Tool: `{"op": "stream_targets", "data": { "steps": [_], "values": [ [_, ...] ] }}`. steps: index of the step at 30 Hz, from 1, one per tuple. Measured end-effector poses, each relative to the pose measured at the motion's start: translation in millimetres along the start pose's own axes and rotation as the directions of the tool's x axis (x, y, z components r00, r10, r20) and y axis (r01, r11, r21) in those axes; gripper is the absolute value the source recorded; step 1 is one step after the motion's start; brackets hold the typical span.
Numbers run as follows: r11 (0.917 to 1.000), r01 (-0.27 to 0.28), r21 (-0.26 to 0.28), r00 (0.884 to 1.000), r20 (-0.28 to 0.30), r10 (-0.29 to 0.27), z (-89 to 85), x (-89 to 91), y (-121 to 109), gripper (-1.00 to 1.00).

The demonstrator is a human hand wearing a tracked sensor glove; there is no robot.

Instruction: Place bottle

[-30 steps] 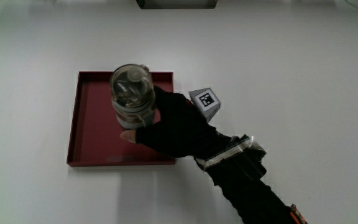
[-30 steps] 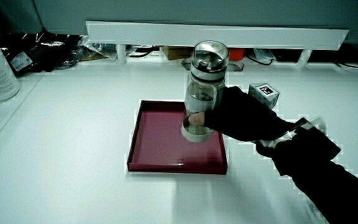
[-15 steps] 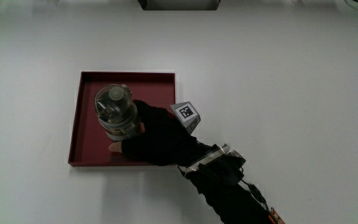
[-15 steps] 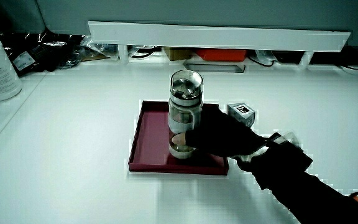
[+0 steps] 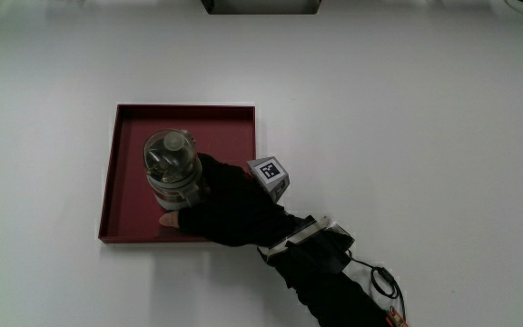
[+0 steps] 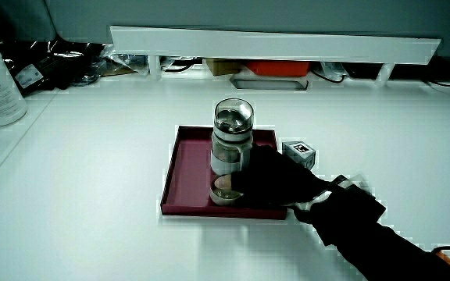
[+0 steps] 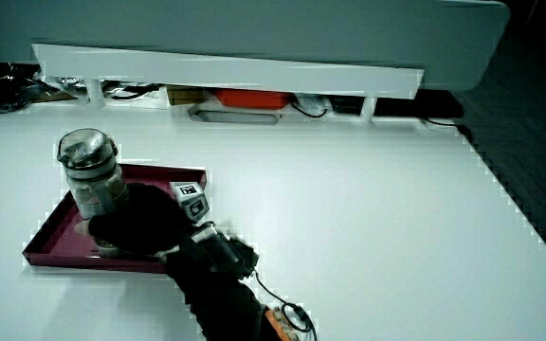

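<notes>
Tray (image 5: 121, 173): dark red. Bottle (image 5: 171, 163): clear glass, grey cap. My hand (image 5: 230, 209): black glove; cube (image 5: 270, 173) at its 1 o'clock, black-and-white squares. Table (image 5: 407, 136): white.

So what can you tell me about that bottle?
The bottle is see-through, like glass or clear plastic, with a silvery band and a round clear lid. It stands upright in the dark red tray, in the half nearer the person. The hand in a black glove wraps its fingers around the lower part. Whether its base touches the tray floor cannot be told.
</notes>
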Motion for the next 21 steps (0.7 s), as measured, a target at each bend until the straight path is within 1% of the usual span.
{"op": "stream_targets", "data": {
  "steps": [1, 4, 7, 8, 9, 10, 13, 14, 15, 16, 18, 19, 21],
  "values": [
    [0.9999, 0.012, 0.003, 1.0, 0.004, -0.012, 0.0, -1.0, -1.0, 0.0],
    [1.0, 0.009, 0.001, 1.0, 0.012, -0.009, 0.5, 1.5, 0.0, -0.1],
    [0.9999, 0.013, 0.003, 1.0, 0.001, -0.013, 0.7, 5.5, 0.1, -0.2],
    [1.0, 0.004, 0.003, 1.0, -0.011, -0.004, -0.1, 4.8, -0.1, -0.23],
    [0.9999, 0.016, 0.007, 1.0, -0.002, -0.016, -0.5, 3.5, -0.8, -0.27],
    [0.9998, 0.017, 0.006, 1.0, -0.008, -0.017, -0.7, 3.9, -1.1, -0.3],
    [1.0, 0.009, 0.002, 1.0, -0.004, -0.009, 0.1, 6.4, -0.2, -0.4],
    [0.9999, 0.016, -0.005, 1.0, -0.011, -0.016, -0.3, 4.7, -1.2, -0.43],
    [0.9997, 0.015, -0.02, 1.0, -0.025, -0.016, 0.3, 7.3, 0.3, -0.47],
    [0.9989, 0.028, -0.038, 0.999, -0.03, -0.029, 1.0, 8.6, 0.9, -0.5],
    [0.9982, 0.031, -0.051, 0.999, -0.034, -0.033, 1.9, 7.3, -1.1, -0.57],
    [0.9981, 0.023, -0.058, 0.999, -0.042, -0.026, 2.8, 7.5, -1.8, -0.6],
    [0.9978, 0.002, -0.066, 0.999, -0.034, -0.004, 5.0, 2.6, -3.9, -0.67]
  ]
}}
